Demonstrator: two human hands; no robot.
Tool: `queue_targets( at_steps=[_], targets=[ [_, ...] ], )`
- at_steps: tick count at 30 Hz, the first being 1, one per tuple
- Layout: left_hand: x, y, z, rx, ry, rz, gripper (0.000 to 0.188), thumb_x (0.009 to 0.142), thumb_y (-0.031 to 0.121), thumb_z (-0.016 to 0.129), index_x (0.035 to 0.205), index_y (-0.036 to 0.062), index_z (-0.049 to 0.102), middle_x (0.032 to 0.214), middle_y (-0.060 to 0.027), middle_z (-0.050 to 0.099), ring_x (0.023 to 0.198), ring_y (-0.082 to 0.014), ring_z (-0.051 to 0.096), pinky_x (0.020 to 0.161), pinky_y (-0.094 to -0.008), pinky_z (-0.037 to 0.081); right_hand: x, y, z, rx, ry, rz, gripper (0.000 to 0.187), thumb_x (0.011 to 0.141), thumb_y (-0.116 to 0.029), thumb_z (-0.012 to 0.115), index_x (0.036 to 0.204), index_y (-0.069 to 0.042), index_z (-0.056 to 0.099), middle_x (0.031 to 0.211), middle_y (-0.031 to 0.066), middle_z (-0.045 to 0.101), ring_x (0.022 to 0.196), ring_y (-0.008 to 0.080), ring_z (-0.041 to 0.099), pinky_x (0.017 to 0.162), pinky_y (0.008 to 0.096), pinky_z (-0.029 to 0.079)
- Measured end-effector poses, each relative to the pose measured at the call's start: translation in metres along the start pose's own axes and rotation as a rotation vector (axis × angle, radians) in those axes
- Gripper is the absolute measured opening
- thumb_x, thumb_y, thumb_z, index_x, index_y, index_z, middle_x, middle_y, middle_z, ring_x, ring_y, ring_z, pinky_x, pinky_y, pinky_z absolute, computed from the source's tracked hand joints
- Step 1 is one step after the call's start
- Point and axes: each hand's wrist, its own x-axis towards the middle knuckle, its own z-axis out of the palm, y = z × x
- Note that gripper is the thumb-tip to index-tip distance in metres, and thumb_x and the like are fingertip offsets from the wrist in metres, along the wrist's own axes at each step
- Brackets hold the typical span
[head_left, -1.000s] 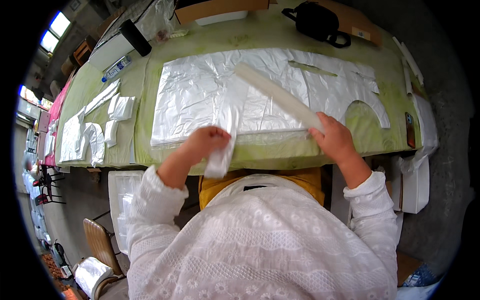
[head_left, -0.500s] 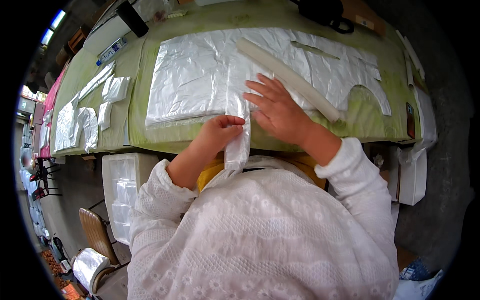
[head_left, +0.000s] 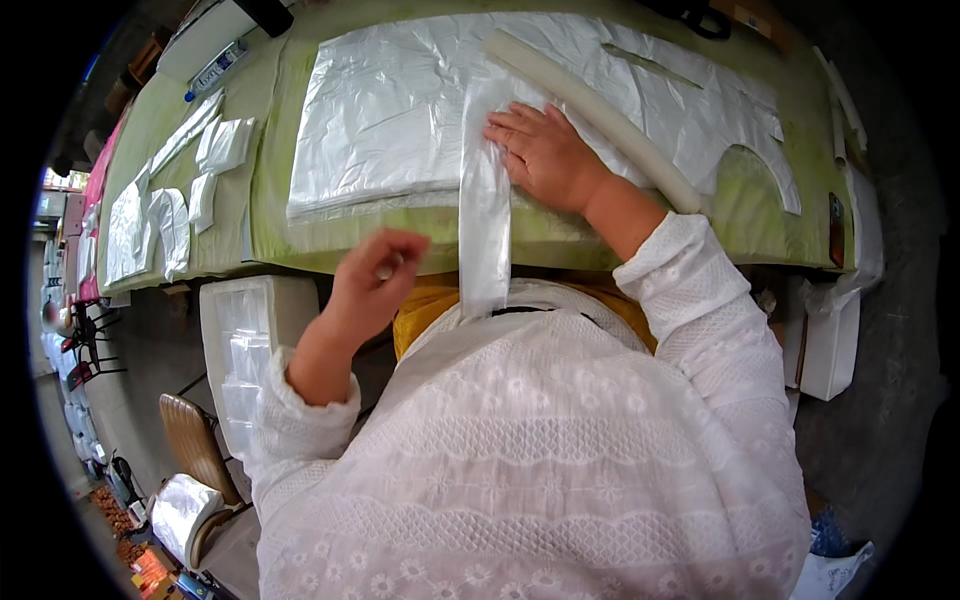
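Observation:
A stack of thin, shiny translucent plastic sheets (head_left: 375,120) lies flat on the table, with a curved cut-out at its right end. Across its middle runs a folded plastic strip (head_left: 485,230), which hangs over the near edge towards my lap. My right hand (head_left: 550,155) rests flat on the upper part of this strip, fingers stretched out. Left of the strip, apart from it, my left hand (head_left: 375,275) is in the air by the table's near edge. Its fingers look curled but are smeared by motion. A long off-white tube (head_left: 600,120) lies slantwise on the sheets, beyond my right hand.
Smaller folded plastic pieces (head_left: 225,145) lie on the green-stained table cover (head_left: 275,190) at the left, near a bottle (head_left: 215,70). A phone-like dark object (head_left: 837,230) is at the right edge. Below stand a white bin (head_left: 245,340) and a chair (head_left: 198,440).
My left hand has let go of the strip and moved left and down. My right hand has come down flat onto the strip. The view has shifted, so the table sits higher.

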Motion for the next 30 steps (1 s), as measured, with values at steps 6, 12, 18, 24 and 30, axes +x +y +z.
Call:
queue_targets(
  at_steps=[6, 12, 18, 24, 30],
  targets=[
    [0.072, 0.02, 0.017, 0.731, -0.068, 0.5, 0.063, 0.078, 0.006, 0.066, 0.14, 0.0145, 0.058, 0.15, -0.0092, 0.051, 0.143, -0.0329, 0.043, 0.12, -0.0568, 0.028, -0.001, 0.002, 0.002, 0.032, 0.031, -0.025, 0.037, 0.097, -0.023, 0.055, 0.132, -0.014, 0.065, 0.148, 0.0043, 0.054, 0.143, 0.029, 0.042, 0.119, 0.0554, 0.027],
    [0.085, 0.01, 0.029, 0.736, -0.123, 0.434, 0.069, 0.081, 0.023, 0.069, 0.147, 0.0146, 0.052, 0.155, -0.0087, 0.048, 0.147, -0.031, 0.039, 0.122, -0.0538, 0.024, -0.036, -0.012, -0.018, 0.135, 0.029, -0.174, 0.046, 0.078, -0.011, 0.063, 0.123, -0.015, 0.067, 0.142, 0.0086, 0.056, 0.139, 0.0353, 0.043, 0.116, 0.0625, 0.028],
    [0.087, 0.014, 0.034, 0.688, -0.068, 0.409, 0.069, 0.078, 0.027, 0.076, 0.142, 0.0116, 0.056, 0.154, -0.0079, 0.05, 0.143, -0.0308, 0.043, 0.119, -0.0527, 0.028, -0.044, -0.028, -0.03, 0.165, 0.071, -0.273, 0.056, 0.072, -0.008, 0.071, 0.125, -0.022, 0.064, 0.143, 0.0063, 0.05, 0.14, 0.0365, 0.041, 0.118, 0.0633, 0.026],
    [0.089, 0.012, 0.04, 0.699, -0.016, 0.394, 0.059, 0.08, 0.027, 0.074, 0.136, 0.0148, 0.061, 0.153, -0.0059, 0.049, 0.141, -0.0282, 0.044, 0.119, -0.0523, 0.03, -0.039, -0.027, -0.025, 0.221, 0.144, -0.316, 0.039, 0.073, -0.016, 0.078, 0.111, -0.019, 0.069, 0.136, 0.005, 0.055, 0.136, 0.032, 0.046, 0.117, 0.0629, 0.028],
    [0.09, 0.012, 0.039, 0.627, 0.024, 0.384, 0.052, 0.077, 0.019, 0.08, 0.127, 0.01, 0.066, 0.138, -0.0093, 0.058, 0.131, -0.0306, 0.051, 0.116, -0.0495, 0.035, -0.029, -0.018, -0.019, 0.422, 0.14, -0.216, 0.017, 0.084, -0.017, 0.073, 0.099, -0.011, 0.07, 0.101, 0.0062, 0.07, 0.106, 0.0307, 0.064, 0.106, 0.0497, 0.044]
  ],
)
